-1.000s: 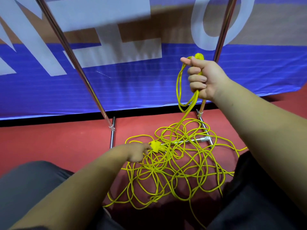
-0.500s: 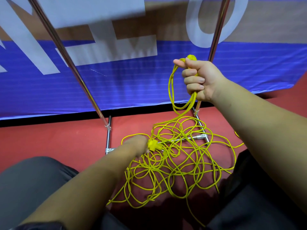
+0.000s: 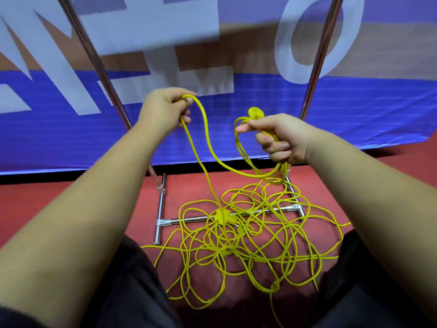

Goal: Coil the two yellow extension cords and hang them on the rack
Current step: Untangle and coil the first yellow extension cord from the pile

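A tangled heap of yellow extension cord (image 3: 255,247) lies on the red floor between my knees, over the rack's base bar. A yellow plug (image 3: 222,215) sits in the heap. My right hand (image 3: 281,138) grips a few coiled loops with a yellow plug end (image 3: 255,112) sticking out above the thumb. My left hand (image 3: 165,110) is raised at about the same height and pinches a strand of the cord (image 3: 203,119). From there the strand sags across to my right hand and also drops to the heap.
The chrome rack (image 3: 231,215) stands right ahead, its two poles (image 3: 94,58) rising left and right and its base on the floor. A blue and white banner (image 3: 354,110) hangs behind it. My dark-trousered legs (image 3: 132,292) flank the heap.
My left hand has come up from the plug in the floor heap, lifting a strand to chest height. My right hand has lowered a little with its loops.
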The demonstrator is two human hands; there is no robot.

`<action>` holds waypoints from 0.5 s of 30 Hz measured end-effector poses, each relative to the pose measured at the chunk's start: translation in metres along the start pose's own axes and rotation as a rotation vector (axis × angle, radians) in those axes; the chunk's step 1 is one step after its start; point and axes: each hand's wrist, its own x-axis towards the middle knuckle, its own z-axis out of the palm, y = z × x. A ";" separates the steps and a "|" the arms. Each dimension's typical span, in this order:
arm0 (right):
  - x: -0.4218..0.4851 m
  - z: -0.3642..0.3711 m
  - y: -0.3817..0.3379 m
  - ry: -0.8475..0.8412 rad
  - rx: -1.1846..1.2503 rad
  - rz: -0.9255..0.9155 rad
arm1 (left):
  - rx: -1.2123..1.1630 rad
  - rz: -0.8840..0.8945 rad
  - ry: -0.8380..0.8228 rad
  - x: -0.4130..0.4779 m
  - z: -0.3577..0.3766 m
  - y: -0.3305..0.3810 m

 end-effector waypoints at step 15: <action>0.003 0.021 0.008 0.192 -0.751 -0.149 | 0.155 0.017 -0.363 -0.043 -0.007 0.004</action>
